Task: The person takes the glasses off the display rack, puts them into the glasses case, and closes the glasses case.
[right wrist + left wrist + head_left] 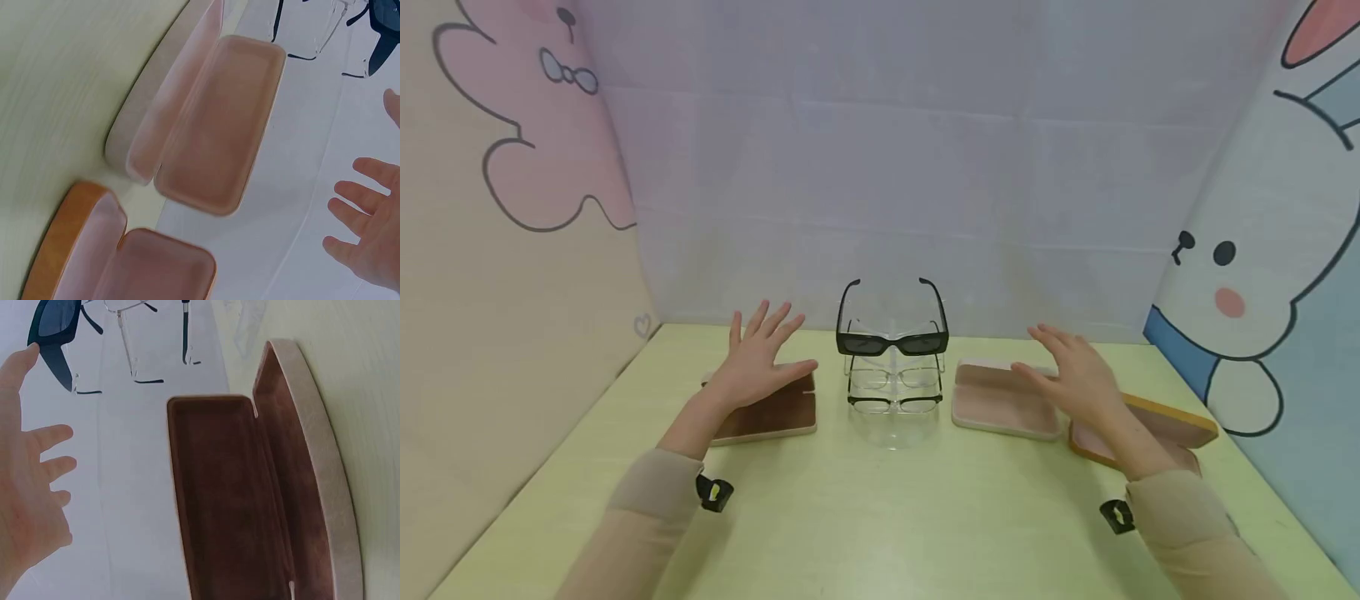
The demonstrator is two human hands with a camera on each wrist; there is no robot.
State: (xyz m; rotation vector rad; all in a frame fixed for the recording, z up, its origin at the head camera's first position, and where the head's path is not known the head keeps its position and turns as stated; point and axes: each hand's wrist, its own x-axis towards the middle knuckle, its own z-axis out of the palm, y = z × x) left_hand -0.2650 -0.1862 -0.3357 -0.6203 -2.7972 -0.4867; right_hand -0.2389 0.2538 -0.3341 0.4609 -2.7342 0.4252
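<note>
The left hand (756,362) and right hand (1078,379) hang empty and spread wide near the brown case (790,412) and pink case (1000,408), the sunglasses (892,342) topping the clear stand (892,435) between them, and I fear one clumsy sideways knock could tip it over.

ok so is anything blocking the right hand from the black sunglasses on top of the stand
Nothing visible does: the head view shows an open gap between the right hand and the black sunglasses. The open pink-lined case sits on the table, apparently below that path.
</note>
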